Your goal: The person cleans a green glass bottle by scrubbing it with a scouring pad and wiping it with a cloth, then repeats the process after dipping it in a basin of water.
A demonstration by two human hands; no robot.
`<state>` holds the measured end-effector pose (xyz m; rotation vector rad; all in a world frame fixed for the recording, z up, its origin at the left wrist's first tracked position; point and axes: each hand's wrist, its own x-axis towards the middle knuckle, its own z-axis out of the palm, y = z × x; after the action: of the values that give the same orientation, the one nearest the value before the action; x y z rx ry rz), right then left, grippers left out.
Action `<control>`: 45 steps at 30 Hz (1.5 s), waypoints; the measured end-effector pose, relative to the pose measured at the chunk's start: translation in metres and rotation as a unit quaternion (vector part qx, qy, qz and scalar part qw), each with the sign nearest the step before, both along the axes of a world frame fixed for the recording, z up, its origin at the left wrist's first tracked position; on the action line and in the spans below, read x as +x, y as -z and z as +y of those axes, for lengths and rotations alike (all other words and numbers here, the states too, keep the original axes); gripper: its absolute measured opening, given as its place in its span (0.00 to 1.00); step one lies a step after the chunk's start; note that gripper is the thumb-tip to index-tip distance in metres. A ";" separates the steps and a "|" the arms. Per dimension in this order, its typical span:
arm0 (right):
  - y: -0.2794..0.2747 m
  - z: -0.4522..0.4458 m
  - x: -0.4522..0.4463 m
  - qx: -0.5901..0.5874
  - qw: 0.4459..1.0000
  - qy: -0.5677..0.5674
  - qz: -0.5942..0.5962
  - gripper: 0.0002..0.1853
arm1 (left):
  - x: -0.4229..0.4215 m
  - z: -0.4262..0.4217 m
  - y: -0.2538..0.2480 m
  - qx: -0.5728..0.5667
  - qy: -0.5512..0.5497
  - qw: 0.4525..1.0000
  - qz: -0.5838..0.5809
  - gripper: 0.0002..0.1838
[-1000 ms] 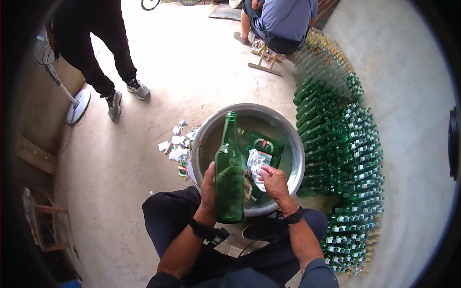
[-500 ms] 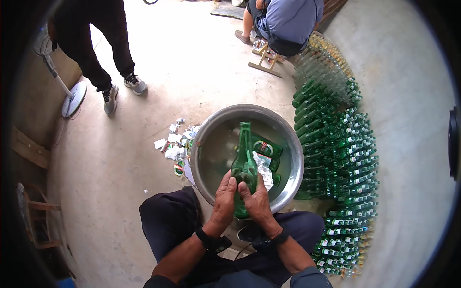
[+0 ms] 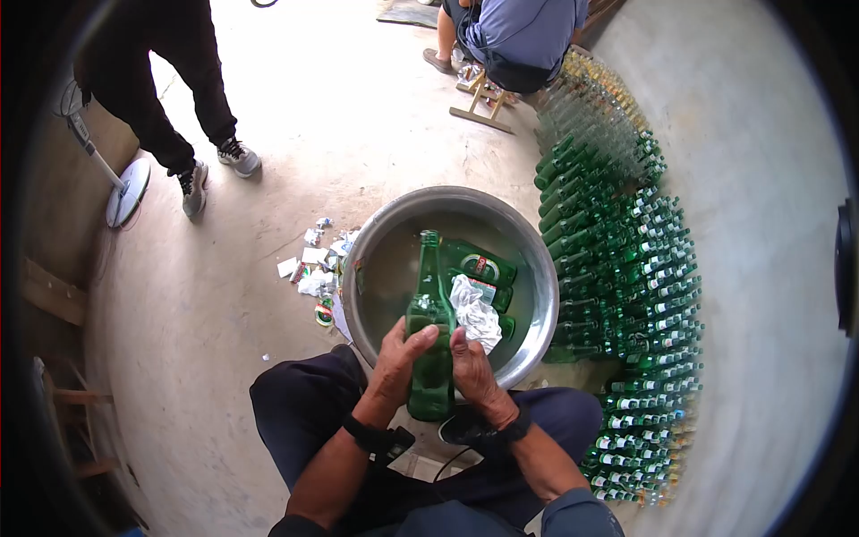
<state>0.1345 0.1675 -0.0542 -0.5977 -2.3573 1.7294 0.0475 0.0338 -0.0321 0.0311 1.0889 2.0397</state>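
Note:
A green glass bottle [image 3: 431, 353] stands tilted over the basin's near edge, neck pointing away from me and its body seemingly unlabelled. My left hand [image 3: 391, 365] is closed around its left side, thumb across the glass. On the other side, my right hand [image 3: 476, 371] holds a crumpled white cloth [image 3: 476, 313], its thumb close against the bottle and its fingers mostly hidden by the cloth. Beyond the hands is a wide metal basin [image 3: 358, 336] of cloudy water. Several green bottles [image 3: 483, 266] lie in it, one with a red, white and green label.
Rows of green bottles [image 3: 617, 286] line the right wall. Torn labels [image 3: 313, 268] litter the floor left of the basin. A person in dark trousers [image 3: 192, 89] stands at upper left near a fan base [image 3: 128, 192]; another sits by a wooden stool [image 3: 483, 107].
The bottle has shifted left and towards me, its bottom lower in view. More of the white cloth shows beside it. The whole view has moved slightly.

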 end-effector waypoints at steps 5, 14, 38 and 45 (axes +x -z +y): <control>0.019 0.053 -0.018 0.196 0.970 0.098 -0.104 0.19 | -0.002 0.004 0.007 0.064 -0.005 0.992 -0.113 0.23; 0.091 0.076 -0.001 0.491 0.866 0.016 -0.087 0.23 | 0.001 0.008 0.004 0.051 -0.011 0.995 -0.080 0.22; -0.022 0.052 -0.044 0.082 0.991 0.045 0.093 0.45 | 0.034 0.033 0.030 -0.337 0.060 0.870 0.355 0.43; -0.004 0.070 -0.068 0.049 0.982 0.144 0.113 0.23 | 0.037 0.041 0.028 -0.298 0.043 0.889 0.346 0.43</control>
<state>0.0663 0.2378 -0.0504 -0.6505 -2.0697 1.4633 0.0842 0.0746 -0.0604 0.5142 2.0790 1.5467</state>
